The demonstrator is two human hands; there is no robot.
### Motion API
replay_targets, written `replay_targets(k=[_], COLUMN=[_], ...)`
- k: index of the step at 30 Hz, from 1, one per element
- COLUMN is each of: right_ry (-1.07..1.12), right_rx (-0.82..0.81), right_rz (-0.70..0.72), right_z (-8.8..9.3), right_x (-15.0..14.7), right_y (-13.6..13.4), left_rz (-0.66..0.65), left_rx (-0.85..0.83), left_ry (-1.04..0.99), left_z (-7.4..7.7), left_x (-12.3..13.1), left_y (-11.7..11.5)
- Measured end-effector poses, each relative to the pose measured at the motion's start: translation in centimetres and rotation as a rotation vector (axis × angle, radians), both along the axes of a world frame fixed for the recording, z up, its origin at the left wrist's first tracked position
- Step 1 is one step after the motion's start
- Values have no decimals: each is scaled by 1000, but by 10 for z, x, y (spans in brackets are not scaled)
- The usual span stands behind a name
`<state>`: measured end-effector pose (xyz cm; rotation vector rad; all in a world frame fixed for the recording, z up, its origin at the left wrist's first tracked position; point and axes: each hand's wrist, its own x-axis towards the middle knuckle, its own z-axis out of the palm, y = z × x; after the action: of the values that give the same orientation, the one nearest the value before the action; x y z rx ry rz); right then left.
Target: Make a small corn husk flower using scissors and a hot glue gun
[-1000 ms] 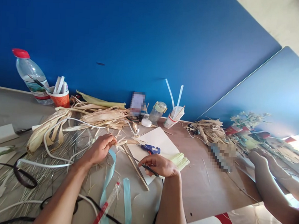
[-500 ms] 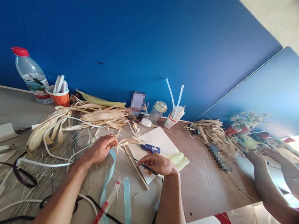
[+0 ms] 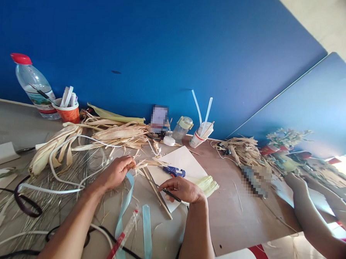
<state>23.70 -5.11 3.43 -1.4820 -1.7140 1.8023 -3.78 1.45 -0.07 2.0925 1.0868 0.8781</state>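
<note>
My left hand (image 3: 121, 171) is closed in a pinch on a strip of dried corn husk (image 3: 143, 164), which sticks out to the right of the fingertips. Below that hand hangs a light blue ribbon (image 3: 125, 198). In my right hand (image 3: 184, 190) is a slim black pointed tool (image 3: 171, 194), its thin tip toward the left; its exact kind is unclear. Under the tool's tip lie thin wooden sticks (image 3: 160, 200), slanting across the edge of a white sheet (image 3: 185, 159). A blue glue gun (image 3: 173, 171) rests on the sheet, just beyond my right hand.
Corn husks (image 3: 120, 134), a red-capped bottle (image 3: 33, 85), an orange cup (image 3: 67, 112) and a cup with straws (image 3: 198, 139) line the blue partition. White and black cables cross the left side among wire stems (image 3: 68, 193). A co-worker's arms (image 3: 305, 206) work at the right.
My hands keep nearly the same places and grips. The co-worker's forearms at the right have shifted slightly.
</note>
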Motion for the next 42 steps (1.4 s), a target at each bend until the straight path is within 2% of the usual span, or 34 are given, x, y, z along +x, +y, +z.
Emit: replay_targets(k=[17,35,38,42], right_ry=[9,33,26,-56], right_rx=[6,21,11,60], right_rz=[-9,4,10,64], right_z=[-4,-10,-10,-3], right_x=[0,3,3,0], right_y=[-1,-3,-3,-2], left_rz=[2,-20,33,210], left_rx=[-13,-5,-10,-47], left_ry=[18,44,20,-103], left_z=[8,6,-1,-10], left_x=[2,2,1,-2], left_y=[-3,-1,1,5])
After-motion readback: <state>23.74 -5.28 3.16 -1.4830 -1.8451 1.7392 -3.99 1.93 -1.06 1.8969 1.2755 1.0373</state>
